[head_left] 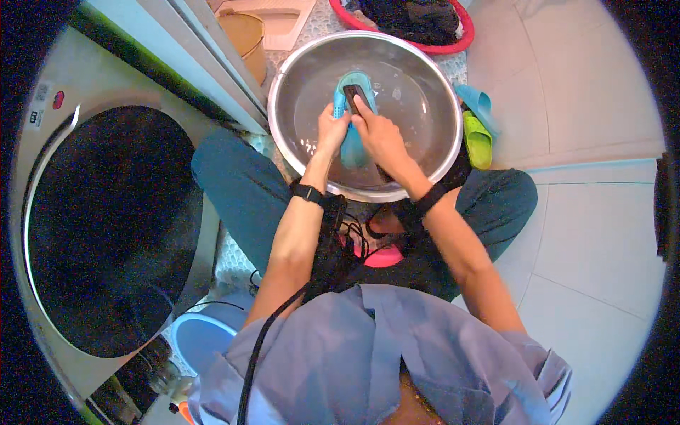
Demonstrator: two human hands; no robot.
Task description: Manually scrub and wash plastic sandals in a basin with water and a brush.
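Observation:
A blue slipper (356, 149) is held over a wide metal basin (278, 106) with greyish water in it. My left hand (331, 131) is closed around the slipper's left side. My right hand (383, 138) grips a dark brush (353, 98) and presses it along the slipper, its fingers stretched over the brush's back. The bristles are hidden beneath. Against the basin's right side lie a green slipper (479, 142) and another light blue slipper (476, 105), both outside the water.
Behind the basin stands a red tub (453, 48) with dark clothes (418, 18). A yellowish bucket (244, 39) is at the back left. A front-loading washing machine (177, 120) fills the left side. Near my left elbow sits a blue bucket (188, 343); a tiled wall (588, 142) bounds the right.

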